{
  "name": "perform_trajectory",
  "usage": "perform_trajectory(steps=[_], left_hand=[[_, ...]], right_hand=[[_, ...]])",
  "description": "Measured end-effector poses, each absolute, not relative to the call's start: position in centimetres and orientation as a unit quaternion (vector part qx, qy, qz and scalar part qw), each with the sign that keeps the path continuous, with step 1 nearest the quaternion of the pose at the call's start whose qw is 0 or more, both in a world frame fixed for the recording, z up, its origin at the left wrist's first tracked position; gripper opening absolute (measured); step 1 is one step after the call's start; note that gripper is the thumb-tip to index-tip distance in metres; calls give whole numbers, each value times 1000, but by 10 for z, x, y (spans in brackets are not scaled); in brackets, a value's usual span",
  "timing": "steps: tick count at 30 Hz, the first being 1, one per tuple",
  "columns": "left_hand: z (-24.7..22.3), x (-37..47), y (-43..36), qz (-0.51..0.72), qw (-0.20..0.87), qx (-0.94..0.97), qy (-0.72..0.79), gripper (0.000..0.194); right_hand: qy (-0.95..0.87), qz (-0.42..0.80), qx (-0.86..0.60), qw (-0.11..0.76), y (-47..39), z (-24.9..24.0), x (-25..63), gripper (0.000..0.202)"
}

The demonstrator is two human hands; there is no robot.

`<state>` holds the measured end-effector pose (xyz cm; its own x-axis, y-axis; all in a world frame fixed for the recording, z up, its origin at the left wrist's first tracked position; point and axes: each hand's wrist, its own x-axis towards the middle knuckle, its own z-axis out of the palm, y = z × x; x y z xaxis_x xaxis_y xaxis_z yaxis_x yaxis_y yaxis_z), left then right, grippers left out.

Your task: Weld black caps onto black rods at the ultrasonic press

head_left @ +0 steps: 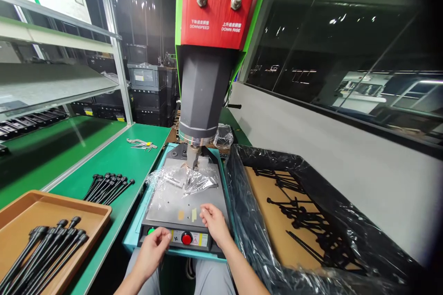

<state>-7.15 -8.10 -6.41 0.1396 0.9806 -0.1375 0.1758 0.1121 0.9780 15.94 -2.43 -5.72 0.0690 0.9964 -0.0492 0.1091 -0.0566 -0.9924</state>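
My left hand [154, 250] is loosely curled over the front of the press base, beside a green button [151, 230]. Its thumb and forefinger come close together, and no object shows in them. Over the right front of the metal plate [162, 209] is my right hand [214, 223], fingers bent in towards the thumb, with nothing visible in them. A red button [187, 238] sits on the front panel between the hands. Crumpled clear plastic film [200, 179] lies on the plate, around the tip of the press horn [192, 156].
At left, an orange tray [104, 209] holds black rod-like parts with round heads [57, 244]; more rods [109, 189] lie on the green bench [138, 175]. Pliers [141, 144] rest farther back. On the right stands a plastic-lined box [270, 235] with black parts [304, 214] on cardboard.
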Motion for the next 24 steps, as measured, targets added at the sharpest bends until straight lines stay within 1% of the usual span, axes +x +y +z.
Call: perform_trajectory(steps=[3, 7, 11, 15, 17, 19, 21, 24], left_hand=[[-59, -68, -78, 384, 487, 579, 530, 39], [-59, -64, -77, 373, 465, 584, 551, 44], [-64, -62, -71, 368, 471, 575, 559, 49], [-66, -53, -61, 370, 494, 571, 541, 51], [-62, -46, -56, 365, 538, 545, 529, 46], [-54, -38, -51, 373, 610, 493, 496, 42], [-45, -32, -47, 409, 674, 443, 428, 36], [-32, -30, -41, 473, 731, 400, 287, 28]], right_hand=[[-509, 466, -550, 471, -8, -50, 159, 33], [-541, 442, -541, 468, 9, -49, 157, 31], [-560, 407, -540, 478, 27, -49, 154, 30], [-571, 342, -559, 495, 44, -38, 151, 35], [-576, 303, -561, 511, 51, -30, 147, 37], [-580, 265, -560, 529, 59, -21, 143, 38], [-589, 219, -564, 536, 68, -12, 139, 40], [-604, 155, -573, 532, 82, -3, 136, 41]])
